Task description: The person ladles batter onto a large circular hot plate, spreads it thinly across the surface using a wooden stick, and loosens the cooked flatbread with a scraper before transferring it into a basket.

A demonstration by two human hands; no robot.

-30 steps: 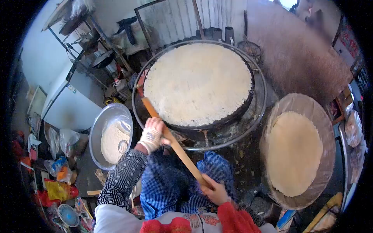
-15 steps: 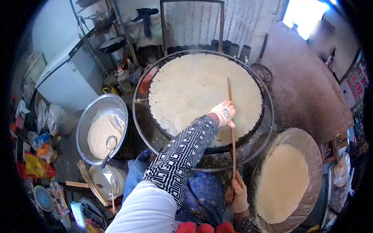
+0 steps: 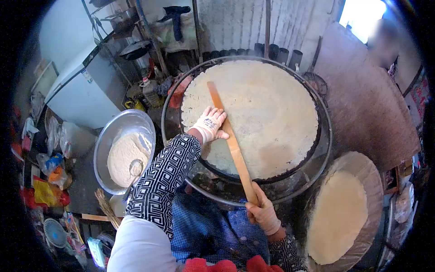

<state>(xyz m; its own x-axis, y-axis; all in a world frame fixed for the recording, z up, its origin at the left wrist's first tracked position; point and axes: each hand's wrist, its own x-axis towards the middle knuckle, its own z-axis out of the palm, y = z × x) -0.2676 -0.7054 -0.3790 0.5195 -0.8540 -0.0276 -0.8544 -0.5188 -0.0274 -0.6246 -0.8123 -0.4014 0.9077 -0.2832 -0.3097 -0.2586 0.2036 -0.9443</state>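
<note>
A long flat wooden spreader point(image 3: 236, 152) lies slantwise over a wide, thin sheet of pale batter point(image 3: 272, 99) on a large round griddle point(image 3: 320, 119). My left hand point(image 3: 210, 123), in a pale glove, presses on the spreader's middle, fingers over its edge and thumb apart. Closed around the spreader's near end is my right hand point(image 3: 265, 212), also gloved, just outside the griddle's metal ring point(image 3: 290, 196). A browner patch shows in the batter at the lower right.
A steel basin point(image 3: 100, 156) with batter and a ladle point(image 3: 135, 167) stands left of the griddle. At the right, a plastic-lined round basket point(image 3: 369, 181) holds a finished thin flatbread point(image 3: 337, 217). A brown board point(image 3: 362, 99) lies behind it. Another person point(image 3: 384, 45) is at the far right.
My left hand has swept leftward across the griddle with the spreader, which now tilts to the left and shows its broad face. My right hand has moved slightly up and left.
</note>
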